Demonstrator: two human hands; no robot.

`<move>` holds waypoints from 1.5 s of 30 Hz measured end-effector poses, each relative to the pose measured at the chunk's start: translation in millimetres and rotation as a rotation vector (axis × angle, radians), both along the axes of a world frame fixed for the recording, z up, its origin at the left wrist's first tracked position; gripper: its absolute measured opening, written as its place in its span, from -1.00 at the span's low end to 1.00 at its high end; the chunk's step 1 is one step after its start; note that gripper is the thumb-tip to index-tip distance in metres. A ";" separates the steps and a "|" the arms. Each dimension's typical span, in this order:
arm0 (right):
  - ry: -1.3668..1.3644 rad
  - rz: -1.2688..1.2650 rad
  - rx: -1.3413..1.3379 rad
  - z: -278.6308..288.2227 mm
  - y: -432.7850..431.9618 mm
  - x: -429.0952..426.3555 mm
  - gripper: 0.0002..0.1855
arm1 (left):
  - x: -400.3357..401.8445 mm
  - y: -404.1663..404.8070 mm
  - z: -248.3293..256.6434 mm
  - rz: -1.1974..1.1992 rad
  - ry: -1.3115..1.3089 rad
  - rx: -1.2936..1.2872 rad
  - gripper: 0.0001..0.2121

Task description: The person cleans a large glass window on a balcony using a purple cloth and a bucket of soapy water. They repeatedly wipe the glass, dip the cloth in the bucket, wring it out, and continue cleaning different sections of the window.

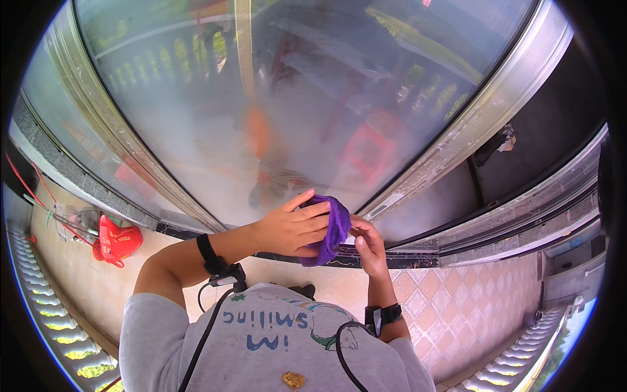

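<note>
A crumpled purple cloth [336, 228] is bunched up between my hands, in front of a glass sliding door panel [210, 132]. My left hand [296, 225] lies over the cloth's left side, with its back toward me and its fingers spread across the fabric. At the cloth's right edge, my right hand [371, 245] holds it with the fingers, and some fingertips are hidden by the fabric. Its thumb stands a little apart from the cloth. The glass looks hazy, with swirl marks [284, 176] low on the pane and blurred reflections.
An aluminium door frame [455, 132] slants up on the right, next to a dark opening [548, 127]. The door track [514, 240] runs along the floor. A red plastic bag [117, 240] lies at left near red-and-grey poles [63, 220]. Balusters [59, 313] line the left side.
</note>
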State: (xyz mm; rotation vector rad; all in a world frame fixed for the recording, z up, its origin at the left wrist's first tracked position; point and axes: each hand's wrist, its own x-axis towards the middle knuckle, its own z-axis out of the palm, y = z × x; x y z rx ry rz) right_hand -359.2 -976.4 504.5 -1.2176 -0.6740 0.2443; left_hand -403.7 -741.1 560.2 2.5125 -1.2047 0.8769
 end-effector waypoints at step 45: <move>-0.274 -1.751 -0.191 -493.7 135.1 61.6 -0.48 | -37.5 387.1 -230.8 0.811 -0.867 0.000 -0.55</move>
